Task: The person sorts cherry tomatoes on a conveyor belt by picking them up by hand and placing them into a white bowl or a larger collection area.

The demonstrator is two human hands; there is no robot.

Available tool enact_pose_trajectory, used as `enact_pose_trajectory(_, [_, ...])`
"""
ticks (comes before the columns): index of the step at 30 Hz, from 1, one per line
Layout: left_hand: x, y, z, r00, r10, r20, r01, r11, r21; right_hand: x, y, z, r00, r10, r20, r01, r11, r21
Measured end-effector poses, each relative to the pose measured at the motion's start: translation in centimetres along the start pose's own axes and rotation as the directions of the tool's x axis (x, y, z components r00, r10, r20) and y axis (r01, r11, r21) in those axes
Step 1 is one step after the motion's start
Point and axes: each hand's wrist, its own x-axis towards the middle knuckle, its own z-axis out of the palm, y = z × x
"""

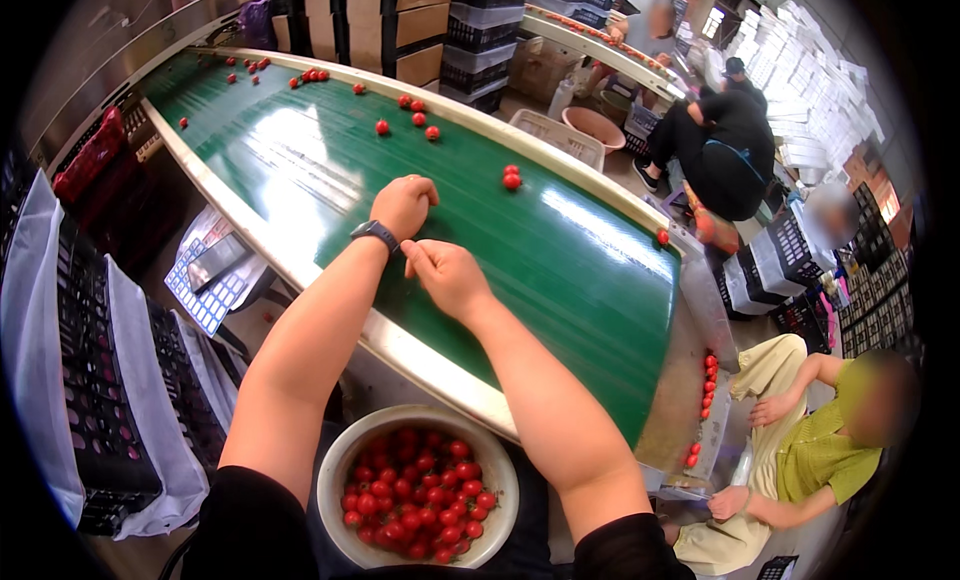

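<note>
Over the green conveyor belt (480, 250), my left hand (403, 207) is curled with its palm turned down. A dark wristwatch (377, 233) sits on that wrist. My right hand (448, 278) is just below it in the picture, its thumb near the watch and its fingers bent inward. What either palm may contain is hidden. Loose cherry tomatoes (418, 119) lie on the belt beyond my hands, including a touching pair (511, 178) to the right. Between my forearms, near my lap, a pale round bowl (327, 481) contains many cherry tomatoes (420, 497).
The belt's pale metal edge (420, 366) runs between the bowl and my hands. A seated person (825, 460) is beside the belt's right end, near a row of tomatoes (708, 388). Stacked black crates (112, 400) stand at left. A phone (217, 261) lies on label sheets (199, 287).
</note>
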Motion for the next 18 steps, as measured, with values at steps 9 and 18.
enact_pose_trajectory(9, [0.4,-0.1,-0.1,0.996,0.040,-0.085,-0.046,0.996,-0.071,0.0,0.0,-0.7,0.991,-0.022,-0.134,0.006,0.993,-0.122])
enact_pose_trajectory(18, [0.7,0.1,0.1,0.988,0.138,-0.063,-0.139,0.990,-0.013,4.1,6.6,-10.5,0.859,0.047,-0.510,-0.357,0.768,-0.532])
